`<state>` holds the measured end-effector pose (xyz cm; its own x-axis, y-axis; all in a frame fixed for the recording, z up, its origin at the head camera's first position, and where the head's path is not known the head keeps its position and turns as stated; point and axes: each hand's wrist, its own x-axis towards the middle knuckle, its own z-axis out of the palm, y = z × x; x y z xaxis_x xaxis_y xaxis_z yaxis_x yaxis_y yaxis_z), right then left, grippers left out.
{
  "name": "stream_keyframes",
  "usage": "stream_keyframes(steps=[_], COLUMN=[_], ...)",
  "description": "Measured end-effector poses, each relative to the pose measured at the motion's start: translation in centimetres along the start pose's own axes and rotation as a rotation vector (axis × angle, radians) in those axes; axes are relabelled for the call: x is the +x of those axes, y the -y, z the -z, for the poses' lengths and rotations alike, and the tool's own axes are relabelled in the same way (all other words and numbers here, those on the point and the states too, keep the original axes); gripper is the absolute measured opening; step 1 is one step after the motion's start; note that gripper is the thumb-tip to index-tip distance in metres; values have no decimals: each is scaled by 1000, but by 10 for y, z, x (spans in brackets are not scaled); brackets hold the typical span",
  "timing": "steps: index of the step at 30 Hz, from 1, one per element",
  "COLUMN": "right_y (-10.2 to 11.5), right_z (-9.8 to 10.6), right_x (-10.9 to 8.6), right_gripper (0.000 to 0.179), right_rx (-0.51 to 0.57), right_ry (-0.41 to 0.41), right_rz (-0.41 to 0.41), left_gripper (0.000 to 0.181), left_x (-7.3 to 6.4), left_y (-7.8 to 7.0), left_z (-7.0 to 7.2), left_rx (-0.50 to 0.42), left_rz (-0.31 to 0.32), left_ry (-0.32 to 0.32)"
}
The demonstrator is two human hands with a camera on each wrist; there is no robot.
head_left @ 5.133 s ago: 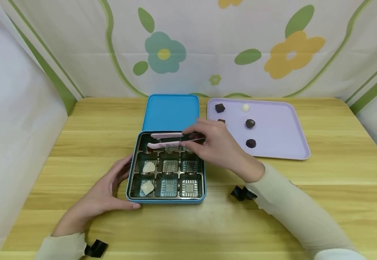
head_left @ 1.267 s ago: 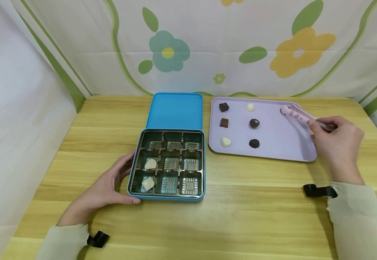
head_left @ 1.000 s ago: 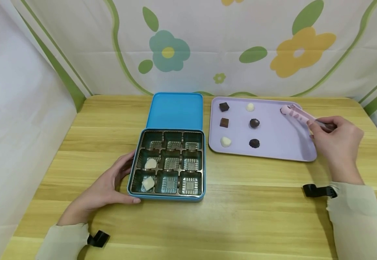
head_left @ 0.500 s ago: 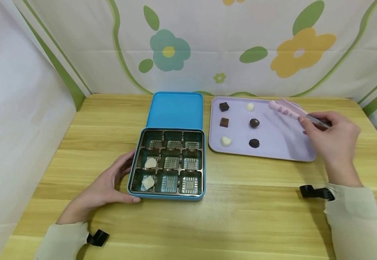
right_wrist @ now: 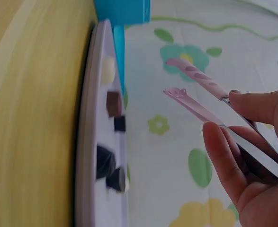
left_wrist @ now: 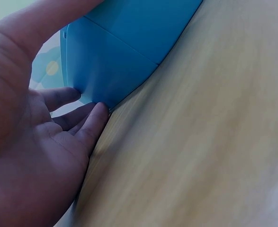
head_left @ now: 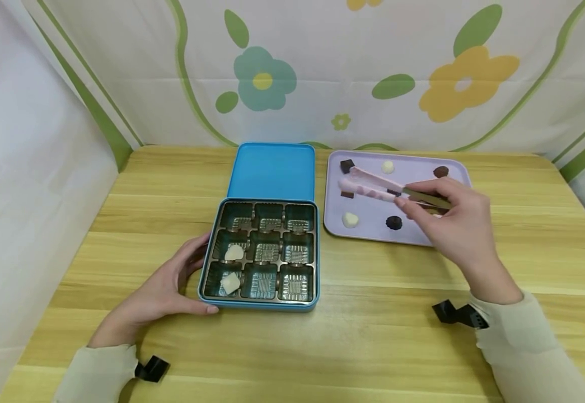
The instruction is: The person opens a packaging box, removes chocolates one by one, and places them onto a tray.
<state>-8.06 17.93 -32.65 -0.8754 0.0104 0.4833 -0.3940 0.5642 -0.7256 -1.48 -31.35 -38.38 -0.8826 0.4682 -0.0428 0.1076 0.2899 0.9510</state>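
My right hand point(head_left: 453, 224) holds a pair of tongs point(right_wrist: 202, 80) with pink tips, raised over the lilac tray point(head_left: 453, 162). The tongs' tips stand apart with nothing between them, near a dark chocolate point(head_left: 346, 165) at the tray's back left. They partly hide a brown square chocolate point(head_left: 347, 195). My left hand point(head_left: 158, 294) holds the front left corner of a blue tin point(head_left: 267, 306), thumb along the front wall and fingers on the left side. Inside, white chocolates point(head_left: 234, 253) point(head_left: 230, 283) lie in the left column's middle and front compartments; the other compartments are empty.
A blue lid point(head_left: 276, 170) lies behind the tin. Also on the tray are a brown oval chocolate point(head_left: 440, 172), a small white one point(head_left: 388, 167), a white rounded one point(head_left: 350, 220) and a dark ridged one point(head_left: 394, 223). A patterned curtain point(head_left: 332, 67) hangs behind the table.
The brown chocolate, earlier with the tongs over the tin's back left compartment, now lies at the tray's back right. The tongs have left it and moved left, spreading. My left hand stays put.
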Motion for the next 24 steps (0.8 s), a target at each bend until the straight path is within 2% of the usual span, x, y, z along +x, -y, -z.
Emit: stream_keyframes(steps=[5,8,12,16,20,24], right_y=[25,37,51,63,75,87], right_z=[-20,-37,-63,-85,-98,-107], right_x=[-3,-4,-4,-5,-7,-4], right_gripper=[26,25,26,24,21,18], right_rx=[61,102,160,232,218,150], right_ry=[70,138,223,302,375,459], right_rz=[134,196,319,434,506,506], left_gripper=[130,131,129,129,129,128], left_x=[0,0,0,4,7,8], left_y=[0,0,-1,-1,0,1], left_z=[1,1,0,-2,-4,-6], left_rx=[11,9,7,5,-5,-15], left_rz=[1,15,37,29,14,23], left_ry=[-4,-7,-10,-3,16,10])
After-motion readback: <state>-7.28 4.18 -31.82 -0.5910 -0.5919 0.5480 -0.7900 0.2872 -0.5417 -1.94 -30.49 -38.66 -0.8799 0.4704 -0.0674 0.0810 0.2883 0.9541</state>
